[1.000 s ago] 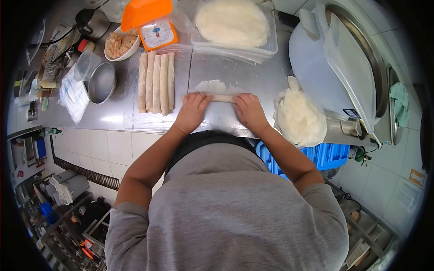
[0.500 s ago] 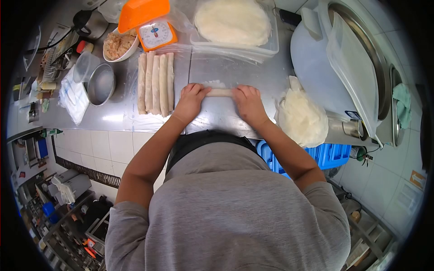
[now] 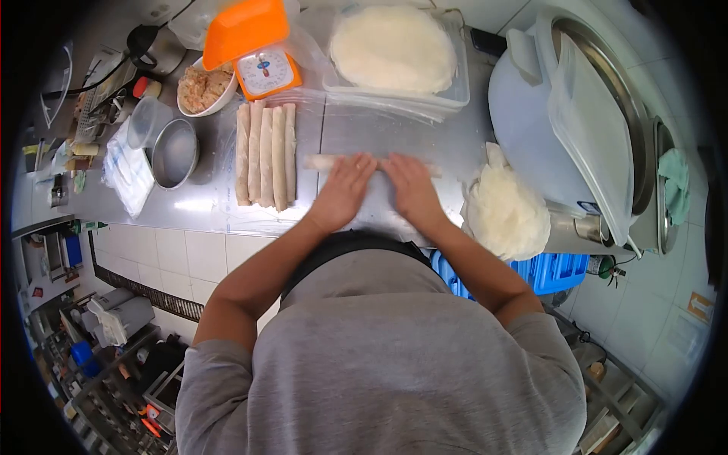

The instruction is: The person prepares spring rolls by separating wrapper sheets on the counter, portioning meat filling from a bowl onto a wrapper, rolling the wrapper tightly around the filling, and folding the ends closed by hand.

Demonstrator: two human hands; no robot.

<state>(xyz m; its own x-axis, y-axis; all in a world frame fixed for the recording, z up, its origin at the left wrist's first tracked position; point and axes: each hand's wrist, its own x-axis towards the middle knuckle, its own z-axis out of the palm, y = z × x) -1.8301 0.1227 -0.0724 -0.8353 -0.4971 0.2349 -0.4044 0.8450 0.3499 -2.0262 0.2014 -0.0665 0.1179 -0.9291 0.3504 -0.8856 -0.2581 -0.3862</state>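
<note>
A long pale roll [image 3: 322, 161] lies crosswise on the steel table [image 3: 379, 129], its two ends showing beyond my hands. My left hand [image 3: 350, 186] rests flat on the roll, fingers stretched forward. Close beside it, my right hand [image 3: 409, 186] also lies over the roll with its fingers extended. Several finished rolls [image 3: 265, 155] sit side by side on plastic film to the left. On the right, near the table's front edge, is a pile of thin round wrappers [image 3: 506, 208].
An orange scale [image 3: 265, 70], a bowl of filling [image 3: 203, 89] and a metal bowl [image 3: 175, 154] stand at the left. A tray of wrappers [image 3: 393, 49] is at the back. A large pale tub [image 3: 527, 114] fills the right, with blue crates [image 3: 557, 273] below the table edge.
Both hands have moved inward from the roll's ends and now lie flat over its middle. The pale wrapper flap behind the roll no longer shows. The view has shifted slightly.
</note>
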